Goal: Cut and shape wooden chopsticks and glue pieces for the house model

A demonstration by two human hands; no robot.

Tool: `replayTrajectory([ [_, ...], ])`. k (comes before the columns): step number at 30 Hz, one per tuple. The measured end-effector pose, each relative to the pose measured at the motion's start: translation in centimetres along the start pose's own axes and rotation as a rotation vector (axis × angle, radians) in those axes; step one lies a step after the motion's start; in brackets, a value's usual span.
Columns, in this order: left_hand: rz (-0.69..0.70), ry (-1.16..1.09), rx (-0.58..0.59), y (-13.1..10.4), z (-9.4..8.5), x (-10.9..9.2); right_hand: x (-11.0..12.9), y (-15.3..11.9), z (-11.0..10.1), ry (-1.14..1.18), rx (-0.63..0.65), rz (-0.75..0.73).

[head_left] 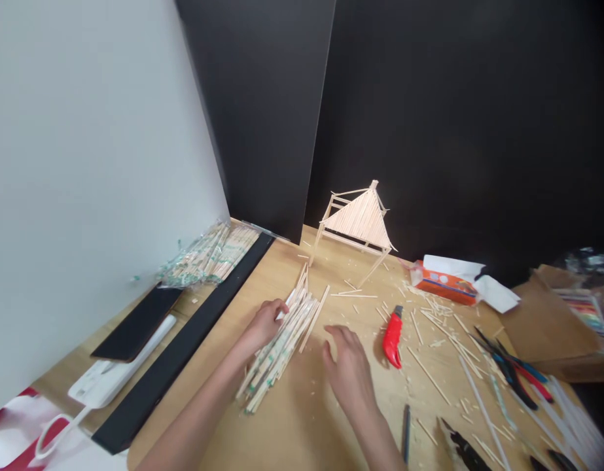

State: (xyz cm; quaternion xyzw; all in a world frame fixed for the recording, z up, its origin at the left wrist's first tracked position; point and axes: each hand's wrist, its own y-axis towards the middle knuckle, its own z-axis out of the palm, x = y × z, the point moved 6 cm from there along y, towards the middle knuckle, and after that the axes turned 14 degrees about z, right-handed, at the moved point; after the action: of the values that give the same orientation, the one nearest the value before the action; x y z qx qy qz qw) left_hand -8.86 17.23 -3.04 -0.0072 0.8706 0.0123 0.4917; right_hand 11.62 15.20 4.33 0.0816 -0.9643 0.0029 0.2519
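A loose bundle of thin wooden sticks (284, 347), some in clear wrappers with green marks, lies on the wooden table. My left hand (266, 322) is at the bundle's left side with its fingers curled together. A bit of white shows at its fingertips, too small to make out. To the right of the bundle, my right hand (349, 366) hovers with fingers bent and thumb apart, holding nothing. Behind both hands stands a small stick-built model (358, 219) with a slatted triangular roof panel on thin legs. A red utility knife (392, 337) lies right of my right hand.
Stick offcuts (429, 383) litter the right side, near pliers (515, 369) and black cutters (461, 445). An orange box (444, 284) and a cardboard box (547, 320) stand behind. Packed sticks (208, 255), a phone (137, 324) and a white power strip (120, 373) lie left.
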Motion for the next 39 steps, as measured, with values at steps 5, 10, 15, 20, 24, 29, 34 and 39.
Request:
replayTrajectory([
  [5,-0.078,-0.106,-0.053,-0.6,0.7,0.6,6.6,4.0,3.3,0.056,0.061,-0.206],
  [10,-0.117,-0.278,-0.166,-1.5,-3.1,0.4,5.4,6.5,5.5,0.059,0.081,-0.154],
  [15,-0.186,-0.504,-0.329,-2.5,-5.6,-0.1,4.1,6.8,4.4,0.138,0.041,-0.040],
  [20,-0.207,-0.784,-0.332,-2.0,-3.1,-1.7,6.7,5.9,4.6,0.318,0.106,-0.035],
  [24,-0.212,-0.897,-0.347,-1.8,-2.3,-2.5,7.5,5.2,5.7,0.422,0.109,0.032],
  [29,-0.192,-0.899,-0.372,-2.1,-2.6,-2.4,7.5,5.0,6.7,0.528,0.110,0.104],
  [34,-0.126,-0.747,-0.361,-3.0,-1.8,-2.7,7.1,5.3,7.6,0.616,0.193,0.147],
  [39,-0.057,-0.425,-0.376,-4.2,-2.5,-2.5,6.2,5.4,7.0,0.714,0.267,0.149],
])
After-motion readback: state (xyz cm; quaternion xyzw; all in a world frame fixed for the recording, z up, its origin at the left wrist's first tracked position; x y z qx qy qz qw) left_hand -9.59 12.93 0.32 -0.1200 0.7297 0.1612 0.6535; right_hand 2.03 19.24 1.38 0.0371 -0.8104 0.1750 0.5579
